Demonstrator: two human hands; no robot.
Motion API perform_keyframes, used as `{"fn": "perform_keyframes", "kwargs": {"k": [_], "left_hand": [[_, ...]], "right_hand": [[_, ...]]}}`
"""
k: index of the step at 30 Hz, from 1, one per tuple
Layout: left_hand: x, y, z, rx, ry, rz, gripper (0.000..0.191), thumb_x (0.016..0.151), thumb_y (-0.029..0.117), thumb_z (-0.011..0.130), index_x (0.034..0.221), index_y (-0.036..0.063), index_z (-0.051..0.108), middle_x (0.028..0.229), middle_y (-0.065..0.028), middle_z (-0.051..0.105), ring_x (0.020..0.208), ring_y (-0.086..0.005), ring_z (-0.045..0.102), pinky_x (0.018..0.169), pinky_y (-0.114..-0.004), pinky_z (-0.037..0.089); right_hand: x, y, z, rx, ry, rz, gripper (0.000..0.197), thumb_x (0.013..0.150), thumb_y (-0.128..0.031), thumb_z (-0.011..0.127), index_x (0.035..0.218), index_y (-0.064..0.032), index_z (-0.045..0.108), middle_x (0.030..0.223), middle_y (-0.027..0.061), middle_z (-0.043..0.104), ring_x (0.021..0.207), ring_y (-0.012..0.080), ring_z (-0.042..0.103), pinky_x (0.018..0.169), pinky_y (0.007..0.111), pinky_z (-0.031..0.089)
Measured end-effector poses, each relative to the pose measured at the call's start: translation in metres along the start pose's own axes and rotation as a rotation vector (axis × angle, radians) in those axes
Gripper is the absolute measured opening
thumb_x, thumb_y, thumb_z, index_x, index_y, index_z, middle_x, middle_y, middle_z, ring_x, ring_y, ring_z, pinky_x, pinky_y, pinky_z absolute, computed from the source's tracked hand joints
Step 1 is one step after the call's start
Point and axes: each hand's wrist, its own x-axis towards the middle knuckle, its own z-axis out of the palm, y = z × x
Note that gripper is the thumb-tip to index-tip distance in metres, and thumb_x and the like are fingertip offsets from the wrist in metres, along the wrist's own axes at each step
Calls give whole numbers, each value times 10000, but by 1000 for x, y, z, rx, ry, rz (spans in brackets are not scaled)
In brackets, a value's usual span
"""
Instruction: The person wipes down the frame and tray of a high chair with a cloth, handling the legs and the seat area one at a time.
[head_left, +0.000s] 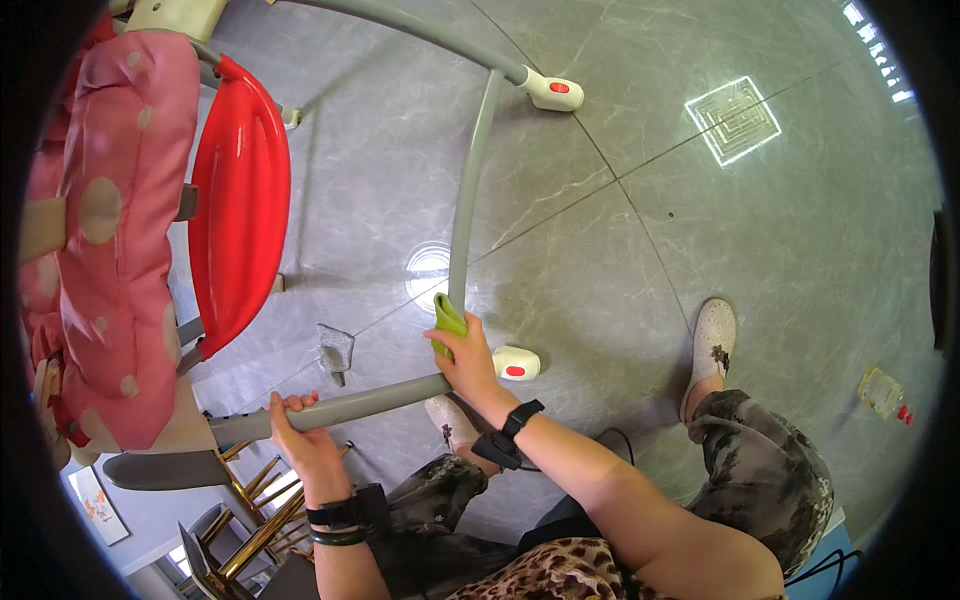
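My left hand (302, 439) grips the grey tubular leg (367, 400) of a child's high chair, close to the seat. With my right hand (469, 360) I hold a green cloth (448, 324) against the lower end of the grey crossbar (469, 187), near its joint with that leg. A white foot cap with a red oval (517, 363) lies just beyond my right wrist. The chair is tipped over; its pink dotted padded seat (124, 247) and red plastic part (244, 202) are at the left. Another white foot cap (555, 90) ends the far leg.
A grey cloth or scraper-like thing (335, 352) lies on the tiled floor between the legs. A clear bottle with a red cap (881, 392) is at the far right. Chairs with gold legs (259, 517) stand lower left. Black cables run near my feet.
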Motion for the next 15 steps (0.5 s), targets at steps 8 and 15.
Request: {"fn": "perform_keyframes", "kwargs": {"k": [8, 15], "left_hand": [[0, -1, -1, -29, -46, 18, 209, 955, 210, 630, 849, 125, 471, 716, 8, 452, 704, -145, 479, 874, -394, 467], [-1, -7, 2, -4, -64, 18, 195, 972, 239, 597, 881, 140, 456, 718, 20, 412, 703, -133, 452, 919, -426, 443]], "right_hand": [[185, -14, -51, 221, 216, -18, 495, 735, -32, 694, 1217, -137, 647, 1179, 145, 495, 1083, 292, 555, 923, 370, 488], [368, 1, -124, 1084, 218, 231, 702, 723, 95, 673, 1335, -25, 350, 1146, 211, 567, 975, 332, 639, 759, 527, 579]]}}
